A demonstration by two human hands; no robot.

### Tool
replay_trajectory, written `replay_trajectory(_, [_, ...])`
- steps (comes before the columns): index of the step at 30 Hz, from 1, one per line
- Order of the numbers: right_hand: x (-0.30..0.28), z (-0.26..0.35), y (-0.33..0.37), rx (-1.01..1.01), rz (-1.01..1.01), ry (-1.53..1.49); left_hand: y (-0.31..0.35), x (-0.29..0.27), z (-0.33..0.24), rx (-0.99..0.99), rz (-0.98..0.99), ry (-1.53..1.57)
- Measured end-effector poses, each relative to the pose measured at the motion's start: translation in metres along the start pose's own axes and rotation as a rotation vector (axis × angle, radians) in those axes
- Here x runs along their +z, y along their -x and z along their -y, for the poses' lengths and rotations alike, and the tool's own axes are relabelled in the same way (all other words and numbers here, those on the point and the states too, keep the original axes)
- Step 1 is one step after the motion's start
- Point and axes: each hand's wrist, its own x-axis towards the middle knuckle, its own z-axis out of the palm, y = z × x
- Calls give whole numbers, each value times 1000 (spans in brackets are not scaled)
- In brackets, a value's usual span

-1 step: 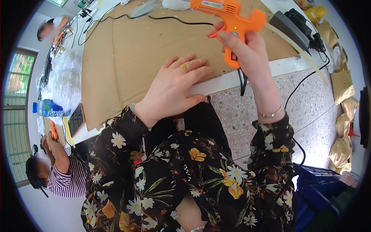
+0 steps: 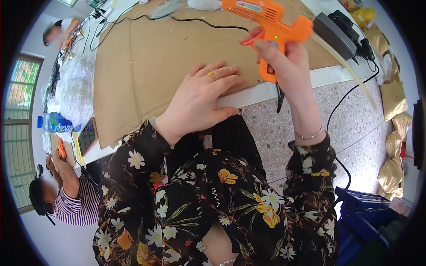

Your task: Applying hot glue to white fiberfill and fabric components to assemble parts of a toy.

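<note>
My right hand (image 2: 288, 66) is wrapped around the handle of an orange hot glue gun (image 2: 262, 17), with a finger at its trigger. The gun is raised over the right part of the cardboard (image 2: 155, 66), and a small light glows on its side. From its back end a long pale glue stick (image 2: 344, 60) slants down past the table edge. A black cord hangs below the handle. My left hand (image 2: 202, 95) rests flat on the cardboard's near edge, fingers stretched, thumb over the white table rim, holding nothing. At the far edge, a white bundle (image 2: 204, 3) is partly cut off.
A black cable (image 2: 208, 23) crosses the cardboard's far side. To the right stands a dark grey box-shaped device (image 2: 335, 37) with cords. Clear plastic wrap (image 2: 75, 88) and a blue-capped bottle (image 2: 57, 123) are at left. Two other people work there. Blue bins (image 2: 364, 217) stand lower right.
My right hand and the glue gun have shifted slightly right and nearer to me, and the glue stick swung with them. The left hand has barely moved.
</note>
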Motion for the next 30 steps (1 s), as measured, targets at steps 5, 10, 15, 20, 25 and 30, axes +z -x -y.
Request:
replay_trajectory(5, [26,13,46,-74,-153,-153,4,-3,17,-153,-65,294])
replay_trajectory(10, [39,5,67,-84,-99,-381,10,-1,19,-170,-140,243])
replay_trajectory(15, [49,-4,73,-85,-77,-479,14,-2,19,-201,-150,240])
replay_trajectory(20, [56,-19,77,-64,-25,-460,17,1,23,-243,-175,252])
replay_trajectory(25, [60,-25,78,-14,-28,-431,19,0,25,-220,-190,236])
replay_trajectory(30, [61,-21,78,21,-30,-412,26,-18,21,-417,-180,544])
